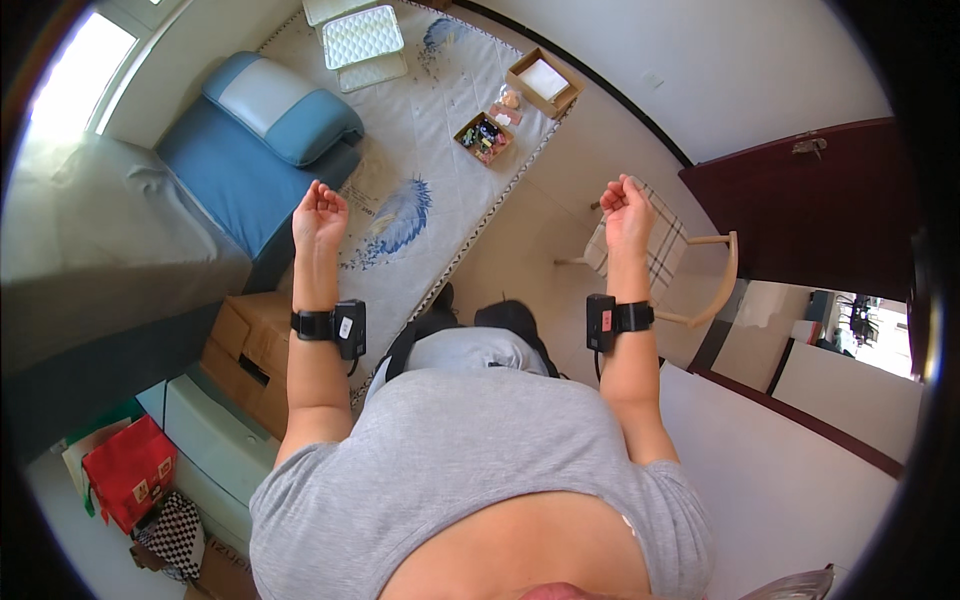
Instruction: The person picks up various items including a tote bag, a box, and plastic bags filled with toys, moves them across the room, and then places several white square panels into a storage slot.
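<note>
My left hand [321, 214] is raised palm up, its fingers loosely curled together with nothing in them. Below it in the picture are the blue sofa seat [217, 161] and a grey cloth [457, 187] with a blue feather print [401, 217]. My right hand [627, 211] is also held up empty, fingers bent in towards the palm. Behind that hand stands a wooden chair [712, 285] with a plaid seat [664, 259]. Each forearm wears a black strapped device, one on the left [350, 330] and one on the right [601, 322].
On the cloth sit a small box of colourful items [486, 139], a cardboard tray with white sheets [544, 81], and white quilted-pattern trays [364, 37]. Cardboard boxes [251, 341] and a red bag [129, 472] lie at left. A dark red door [810, 202] is at right.
</note>
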`<state>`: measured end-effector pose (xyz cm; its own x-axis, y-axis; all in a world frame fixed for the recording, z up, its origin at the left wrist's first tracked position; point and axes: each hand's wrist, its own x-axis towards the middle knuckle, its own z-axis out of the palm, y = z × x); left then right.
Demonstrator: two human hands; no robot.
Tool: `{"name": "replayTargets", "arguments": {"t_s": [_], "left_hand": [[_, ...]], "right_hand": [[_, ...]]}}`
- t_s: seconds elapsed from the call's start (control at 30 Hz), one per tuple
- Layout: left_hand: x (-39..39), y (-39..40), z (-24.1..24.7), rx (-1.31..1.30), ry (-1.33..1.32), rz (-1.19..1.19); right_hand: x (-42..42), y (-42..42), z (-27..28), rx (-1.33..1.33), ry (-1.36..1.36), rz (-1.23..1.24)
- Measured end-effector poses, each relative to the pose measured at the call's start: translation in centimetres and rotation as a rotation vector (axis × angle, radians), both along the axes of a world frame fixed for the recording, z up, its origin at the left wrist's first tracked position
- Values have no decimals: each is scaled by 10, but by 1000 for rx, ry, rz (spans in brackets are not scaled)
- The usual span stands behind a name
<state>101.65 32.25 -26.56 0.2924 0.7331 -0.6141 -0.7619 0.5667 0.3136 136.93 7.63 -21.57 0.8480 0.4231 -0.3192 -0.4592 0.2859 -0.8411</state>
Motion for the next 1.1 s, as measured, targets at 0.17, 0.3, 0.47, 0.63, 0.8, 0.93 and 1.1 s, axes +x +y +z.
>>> {"name": "replayTargets", "arguments": {"t_s": [0.17,0.3,0.47,0.63,0.8,0.93,1.1], "left_hand": [[78,37,-14,-51,11,-8],[129,43,-38,-94,75,50],[202,52,-78,-199,179,145],[247,47,-93,-269,196,238],[249,54,-116,-305,191,334],[249,60,-155,-368,171,382],[263,64,-208,-467,259,338]], "right_hand": [[74,34,-29,-37,40,-77],[139,66,-70,-66,113,-72],[218,120,-107,-154,176,59],[254,172,-141,-173,283,392],[261,224,-187,-341,378,623],[259,257,-231,-441,459,685],[265,293,-291,-543,462,739]]}}
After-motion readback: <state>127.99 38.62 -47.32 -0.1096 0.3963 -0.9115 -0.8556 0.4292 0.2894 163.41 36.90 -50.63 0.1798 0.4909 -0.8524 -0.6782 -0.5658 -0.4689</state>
